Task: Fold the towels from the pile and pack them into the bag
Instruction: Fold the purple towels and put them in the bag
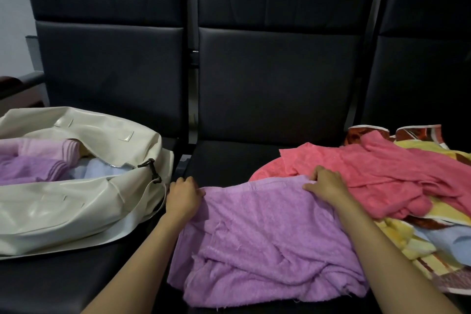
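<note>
Purple towel [257, 234] rumpled on black seats [275, 99], pink towel [382, 173] and patterned cloth [418, 245] piled just right, cream bag [76, 206] left with folded towels [38, 160] inside, left hand [182, 197] and right hand [327, 183] each pinching the purple towel's far edge, fingers curled.

Black padded seats [275, 79]; pale wall [12, 7]

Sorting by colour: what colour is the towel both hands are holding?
Lilac purple towel, clearest in the head view.
</note>
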Demonstrator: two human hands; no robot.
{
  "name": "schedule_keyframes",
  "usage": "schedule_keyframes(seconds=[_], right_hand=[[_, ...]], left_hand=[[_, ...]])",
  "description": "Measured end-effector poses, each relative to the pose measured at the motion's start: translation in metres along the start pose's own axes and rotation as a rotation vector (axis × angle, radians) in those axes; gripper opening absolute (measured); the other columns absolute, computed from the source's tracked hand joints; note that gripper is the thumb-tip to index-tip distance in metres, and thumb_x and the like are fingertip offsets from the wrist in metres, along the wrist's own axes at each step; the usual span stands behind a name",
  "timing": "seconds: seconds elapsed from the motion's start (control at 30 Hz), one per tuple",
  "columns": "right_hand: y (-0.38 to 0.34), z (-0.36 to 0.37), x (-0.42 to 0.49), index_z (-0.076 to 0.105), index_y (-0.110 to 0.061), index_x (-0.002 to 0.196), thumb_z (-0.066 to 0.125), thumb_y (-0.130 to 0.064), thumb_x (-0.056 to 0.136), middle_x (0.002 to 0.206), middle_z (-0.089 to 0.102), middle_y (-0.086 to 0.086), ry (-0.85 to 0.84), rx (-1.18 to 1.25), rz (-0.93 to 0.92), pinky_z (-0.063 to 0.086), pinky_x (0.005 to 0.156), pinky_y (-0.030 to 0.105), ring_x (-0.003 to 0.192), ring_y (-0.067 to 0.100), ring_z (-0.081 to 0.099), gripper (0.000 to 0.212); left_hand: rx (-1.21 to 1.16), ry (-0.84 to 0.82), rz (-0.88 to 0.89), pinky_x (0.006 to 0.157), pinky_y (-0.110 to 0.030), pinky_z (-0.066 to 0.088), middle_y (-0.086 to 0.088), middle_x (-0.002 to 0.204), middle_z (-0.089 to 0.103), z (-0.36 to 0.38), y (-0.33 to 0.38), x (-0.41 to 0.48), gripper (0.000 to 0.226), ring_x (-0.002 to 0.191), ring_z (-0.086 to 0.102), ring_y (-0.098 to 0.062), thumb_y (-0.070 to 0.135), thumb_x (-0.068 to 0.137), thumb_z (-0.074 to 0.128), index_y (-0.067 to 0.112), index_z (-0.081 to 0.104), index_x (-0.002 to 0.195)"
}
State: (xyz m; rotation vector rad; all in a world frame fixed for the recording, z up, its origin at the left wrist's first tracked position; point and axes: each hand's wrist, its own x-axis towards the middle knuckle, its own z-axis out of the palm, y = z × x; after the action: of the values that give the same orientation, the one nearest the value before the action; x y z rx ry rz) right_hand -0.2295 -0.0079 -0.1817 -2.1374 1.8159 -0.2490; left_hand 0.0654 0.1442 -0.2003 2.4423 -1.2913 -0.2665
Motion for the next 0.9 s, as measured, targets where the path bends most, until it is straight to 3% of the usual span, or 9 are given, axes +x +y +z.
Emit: schedule_keyframes(seconds=[0.17, 0.27, 0.47, 0.6, 0.7, 0.8, 0.9], right_hand=[[0.003, -0.004, -0.001, 0.05, -0.029, 0.076, 0.07, -0.031, 0.08, 0.099, 0.06, 0.002, -0.074, 0.0, -0.068, 0.039, 0.086, 0.034, 0.104, 0.028, 0.053, 0.021], [0.004, -0.003, -0.003, 0.056, -0.027, 0.081, 0.073, -0.029, 0.08, 0.091, 0.058, -0.002, -0.077, 0.079, -0.135, 0.039, 0.081, 0.031, 0.1, 0.025, 0.052, 0.016], [0.0, -0.006, -0.013, 0.059, -0.015, 0.064, 0.08, -0.018, 0.075, 0.063, 0.054, -0.002, 0.05, 0.493, -0.156, 0.037, 0.058, 0.029, 0.062, 0.016, 0.049, 0.024], [-0.001, -0.023, -0.022, 0.064, -0.016, 0.067, 0.079, -0.009, 0.074, 0.068, 0.063, 0.0, 0.185, 0.648, -0.107, 0.042, 0.061, 0.027, 0.067, 0.017, 0.056, 0.018], [0.003, -0.038, -0.035, 0.061, -0.016, 0.064, 0.078, -0.004, 0.073, 0.062, 0.059, -0.002, 0.219, 0.65, -0.12, 0.04, 0.055, 0.024, 0.061, 0.014, 0.052, 0.023], [0.008, -0.063, -0.054, 0.059, -0.017, 0.062, 0.079, 0.0, 0.071, 0.061, 0.058, -0.002, 0.25, 0.625, -0.15, 0.037, 0.048, 0.011, 0.06, 0.014, 0.051, 0.028], [0.009, -0.1, -0.073, 0.061, -0.017, 0.063, 0.078, 0.006, 0.069, 0.066, 0.063, -0.001, 0.26, 0.564, -0.212, 0.04, 0.054, 0.011, 0.068, 0.018, 0.057, 0.03]], left_hand=[[0.102, -0.104, 0.005, 0.094, -0.037, 0.04, -0.009, 0.121, 0.062, -0.006, 0.0, 0.0, 0.031, 0.119, 0.046, -0.033, 0.04, 0.093, 0.054, 0.015, 0.062, 0.111], [0.108, -0.16, 0.025, 0.09, -0.035, 0.045, -0.01, 0.114, 0.067, -0.01, -0.002, 0.0, 0.028, 0.111, 0.056, -0.033, 0.038, 0.093, 0.052, 0.015, 0.065, 0.104], [0.072, -0.176, -0.012, 0.077, -0.035, 0.046, -0.016, 0.107, 0.068, -0.017, 0.001, -0.003, 0.023, 0.102, 0.062, -0.034, 0.02, 0.09, 0.052, 0.003, 0.067, 0.095], [-0.007, -0.128, -0.002, 0.067, -0.031, 0.04, -0.015, 0.096, 0.068, -0.026, 0.002, -0.006, 0.019, 0.095, 0.063, -0.033, 0.009, 0.089, 0.049, 0.007, 0.065, 0.078], [-0.081, -0.073, 0.001, 0.067, -0.028, 0.038, -0.016, 0.097, 0.069, -0.039, 0.004, -0.012, 0.021, 0.095, 0.063, -0.033, 0.013, 0.09, 0.053, 0.006, 0.072, 0.091], [-0.164, -0.047, 0.037, 0.066, -0.029, 0.038, -0.014, 0.095, 0.07, -0.057, 0.004, -0.022, 0.02, 0.095, 0.064, -0.03, 0.019, 0.092, 0.057, 0.009, 0.074, 0.095], [-0.309, 0.033, 0.11, 0.067, -0.03, 0.04, -0.015, 0.091, 0.072, -0.089, 0.012, -0.027, 0.017, 0.088, 0.065, -0.026, 0.017, 0.089, 0.064, 0.008, 0.076, 0.098]])
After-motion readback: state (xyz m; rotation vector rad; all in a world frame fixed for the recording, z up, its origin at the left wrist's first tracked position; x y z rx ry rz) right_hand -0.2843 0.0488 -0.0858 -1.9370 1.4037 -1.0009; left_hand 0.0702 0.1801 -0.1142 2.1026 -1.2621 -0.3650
